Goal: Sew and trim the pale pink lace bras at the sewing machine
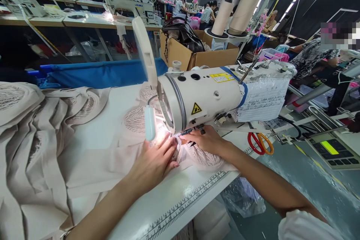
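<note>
My left hand (157,157) lies on pale pink fabric (118,159) beside the lit needle area, its fingers stretched out and pressing down. On the other side of the needle, my right hand (206,140) has its fingers bent over a lace-patterned part (204,156) of the cloth. A small dark pointed thing shows under those fingers; its kind is unclear, and the fingertips are partly hidden by machine parts. Above both hands extends the white arm of a sewing machine (205,92). A small lamp (150,123) lights the stitching spot, where the needle itself is hidden.
A heap of similar fabric pieces (30,138) covers the table's left side. Red and orange-handled scissors (260,143) lie at the right. A printed ruler (188,202) runs along the front edge. Behind the machine stand a cardboard box (215,58) and thread cones (222,17). Other people sit farther back.
</note>
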The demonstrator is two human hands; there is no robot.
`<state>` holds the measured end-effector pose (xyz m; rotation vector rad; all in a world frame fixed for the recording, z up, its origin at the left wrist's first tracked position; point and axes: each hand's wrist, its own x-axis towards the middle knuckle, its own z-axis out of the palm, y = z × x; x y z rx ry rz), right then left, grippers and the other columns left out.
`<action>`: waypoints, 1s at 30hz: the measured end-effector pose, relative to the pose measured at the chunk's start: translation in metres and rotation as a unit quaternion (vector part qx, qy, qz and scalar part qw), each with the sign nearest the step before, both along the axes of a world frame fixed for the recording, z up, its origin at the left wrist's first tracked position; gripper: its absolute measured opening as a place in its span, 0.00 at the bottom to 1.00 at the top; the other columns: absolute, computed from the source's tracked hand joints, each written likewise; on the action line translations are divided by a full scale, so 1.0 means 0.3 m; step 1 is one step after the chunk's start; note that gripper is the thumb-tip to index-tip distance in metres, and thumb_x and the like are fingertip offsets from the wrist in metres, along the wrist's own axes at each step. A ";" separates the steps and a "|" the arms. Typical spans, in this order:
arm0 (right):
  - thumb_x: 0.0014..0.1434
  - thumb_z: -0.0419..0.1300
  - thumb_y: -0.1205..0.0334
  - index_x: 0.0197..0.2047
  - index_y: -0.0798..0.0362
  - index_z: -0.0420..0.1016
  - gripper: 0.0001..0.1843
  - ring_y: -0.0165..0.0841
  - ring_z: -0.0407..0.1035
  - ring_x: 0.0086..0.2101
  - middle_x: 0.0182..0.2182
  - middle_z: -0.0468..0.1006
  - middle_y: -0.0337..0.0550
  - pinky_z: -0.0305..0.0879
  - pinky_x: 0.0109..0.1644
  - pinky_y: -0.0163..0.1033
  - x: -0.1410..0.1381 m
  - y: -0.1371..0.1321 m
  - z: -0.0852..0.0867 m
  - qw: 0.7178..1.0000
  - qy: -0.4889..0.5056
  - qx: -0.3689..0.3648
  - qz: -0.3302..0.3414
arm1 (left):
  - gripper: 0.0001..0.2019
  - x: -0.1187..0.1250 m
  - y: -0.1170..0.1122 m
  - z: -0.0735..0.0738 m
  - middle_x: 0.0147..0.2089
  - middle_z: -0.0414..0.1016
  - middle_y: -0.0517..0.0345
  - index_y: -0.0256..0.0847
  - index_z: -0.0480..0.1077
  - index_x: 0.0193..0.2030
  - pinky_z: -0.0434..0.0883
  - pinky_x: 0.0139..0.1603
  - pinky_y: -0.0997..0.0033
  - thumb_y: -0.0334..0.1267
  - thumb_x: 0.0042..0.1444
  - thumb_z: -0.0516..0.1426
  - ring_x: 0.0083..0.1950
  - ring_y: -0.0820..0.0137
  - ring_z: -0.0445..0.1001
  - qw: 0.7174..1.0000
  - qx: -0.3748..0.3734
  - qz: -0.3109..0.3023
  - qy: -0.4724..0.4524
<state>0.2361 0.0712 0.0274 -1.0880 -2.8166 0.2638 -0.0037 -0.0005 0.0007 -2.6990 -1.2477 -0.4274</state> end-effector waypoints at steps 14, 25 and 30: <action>0.58 0.52 0.78 0.56 0.44 0.76 0.28 0.29 0.63 0.25 0.24 0.74 0.34 0.47 0.30 0.37 0.090 -0.069 -0.067 0.986 0.011 0.144 0.086 | 0.20 0.016 -0.019 -0.005 0.57 0.77 0.44 0.38 0.71 0.56 0.50 0.66 0.41 0.44 0.72 0.44 0.66 0.51 0.66 0.999 0.001 -0.011 -0.039; 0.62 0.53 0.75 0.55 0.42 0.80 0.26 0.30 0.66 0.28 0.25 0.78 0.37 0.46 0.29 0.37 0.047 -0.046 -0.032 0.993 -0.037 0.091 0.062 | 0.23 0.018 -0.016 0.016 0.60 0.75 0.42 0.37 0.68 0.59 0.59 0.58 0.45 0.48 0.72 0.41 0.67 0.51 0.65 0.999 -0.028 0.003 -0.030; 0.58 0.56 0.76 0.57 0.41 0.78 0.29 0.32 0.71 0.32 0.31 0.82 0.36 0.51 0.31 0.37 0.023 -0.028 -0.016 0.995 -0.070 0.058 0.037 | 0.21 0.010 -0.009 0.018 0.63 0.73 0.43 0.38 0.68 0.60 0.64 0.51 0.45 0.46 0.72 0.44 0.68 0.48 0.64 0.999 -0.033 0.024 0.001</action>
